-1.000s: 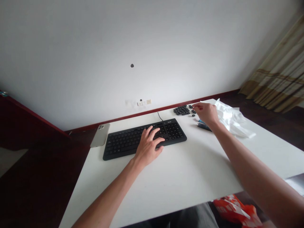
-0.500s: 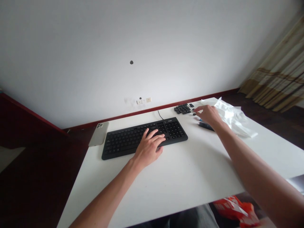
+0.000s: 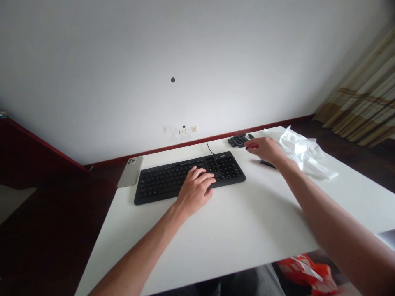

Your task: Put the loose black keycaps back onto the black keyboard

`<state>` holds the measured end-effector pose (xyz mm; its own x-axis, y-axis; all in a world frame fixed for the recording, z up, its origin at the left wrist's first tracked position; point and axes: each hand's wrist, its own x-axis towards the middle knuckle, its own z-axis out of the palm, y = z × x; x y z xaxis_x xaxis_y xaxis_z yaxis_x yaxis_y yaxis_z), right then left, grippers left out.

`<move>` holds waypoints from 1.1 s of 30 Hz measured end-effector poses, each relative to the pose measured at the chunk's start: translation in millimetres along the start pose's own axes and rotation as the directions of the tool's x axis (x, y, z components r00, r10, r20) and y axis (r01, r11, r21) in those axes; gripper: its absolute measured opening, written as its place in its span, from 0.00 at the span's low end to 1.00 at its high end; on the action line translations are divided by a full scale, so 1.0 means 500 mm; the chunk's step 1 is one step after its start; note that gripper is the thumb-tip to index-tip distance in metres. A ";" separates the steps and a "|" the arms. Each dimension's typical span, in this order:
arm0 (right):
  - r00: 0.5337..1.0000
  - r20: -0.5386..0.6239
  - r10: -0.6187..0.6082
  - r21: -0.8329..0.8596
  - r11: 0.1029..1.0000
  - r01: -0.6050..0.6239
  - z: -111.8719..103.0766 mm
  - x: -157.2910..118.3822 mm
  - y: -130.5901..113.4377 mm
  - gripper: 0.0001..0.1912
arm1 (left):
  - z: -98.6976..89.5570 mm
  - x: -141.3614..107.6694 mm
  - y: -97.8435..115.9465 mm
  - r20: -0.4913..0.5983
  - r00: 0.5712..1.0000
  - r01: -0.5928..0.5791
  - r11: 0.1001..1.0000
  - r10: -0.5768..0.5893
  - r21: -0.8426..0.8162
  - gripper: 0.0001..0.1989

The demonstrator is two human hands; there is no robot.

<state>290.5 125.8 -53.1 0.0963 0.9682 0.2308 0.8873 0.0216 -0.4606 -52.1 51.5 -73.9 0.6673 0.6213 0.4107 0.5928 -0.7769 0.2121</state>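
Observation:
A black keyboard (image 3: 166, 181) lies on the white table (image 3: 216, 234). My left hand (image 3: 196, 188) rests on its right-centre part, fingers spread. To the right of the keyboard, my right hand (image 3: 264, 149) hovers with thumb and fingertips pinched on a small dark piece, which looks like a keycap (image 3: 247, 148). Just beyond the fingertips lies a cluster of loose black keycaps (image 3: 237, 141), with one more keycap (image 3: 251, 136) beside it. Partly hidden under the right hand is a dark flat object (image 3: 266, 164).
A phone (image 3: 130, 172) lies at the table's left edge. Crumpled white plastic (image 3: 304, 152) covers the back right part. A thin cable (image 3: 210, 148) runs back from the keyboard. Below the front edge is a red and white bag (image 3: 304, 271). A wall stands behind the table.
My right hand has moved slightly left, towards the keyboard and the cluster, with a small dark piece now at its fingertips. My left hand stays on the keyboard. The view has shifted slightly.

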 end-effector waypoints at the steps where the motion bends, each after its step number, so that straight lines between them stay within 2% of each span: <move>1: 0.999 0.029 -0.030 0.086 0.996 0.027 0.000 -0.004 -0.014 0.15 | 0.002 -0.001 0.000 -0.003 1.000 -0.009 1.000 0.009 0.003 0.15; 3: 0.990 0.092 -0.105 0.222 0.972 0.083 0.001 -0.015 -0.045 0.14 | 0.007 -0.003 0.003 0.002 1.000 -0.020 1.000 0.020 0.007 0.16; 5: 0.969 0.157 -0.190 0.289 0.947 0.139 0.005 -0.030 -0.080 0.12 | 0.010 -0.003 0.007 0.012 1.000 -0.028 1.000 0.028 0.015 0.16; 10: 0.868 0.309 -0.389 0.421 0.874 0.242 0.013 -0.075 -0.161 0.12 | 0.013 -0.001 0.017 0.017 0.999 -0.041 0.998 0.041 0.036 0.16; 14: 0.799 0.362 -0.481 0.454 0.839 0.299 0.020 -0.102 -0.193 0.11 | 0.010 0.002 0.019 0.024 0.999 -0.036 0.999 0.036 0.026 0.16; 19: 0.787 0.419 -0.453 0.431 0.862 0.267 0.028 -0.108 -0.196 0.09 | 0.009 0.002 0.021 0.024 0.999 -0.022 1.000 0.022 -0.004 0.16; 25: 0.791 0.427 -0.438 0.410 0.874 0.263 0.034 -0.108 -0.194 0.09 | 0.006 0.002 0.029 0.049 0.997 0.059 0.998 -0.059 -0.003 0.18; 33: 0.769 0.361 -0.528 0.323 0.844 0.428 0.039 -0.112 -0.199 0.08 | 0.003 0.004 0.032 0.058 0.996 0.071 0.996 -0.074 0.053 0.17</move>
<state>187.8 74.2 -36.9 -0.5568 0.8232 0.1115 0.6449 0.5129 -0.5666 -40.7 40.4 -70.9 0.6469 0.6819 0.3414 0.6616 -0.7245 0.1935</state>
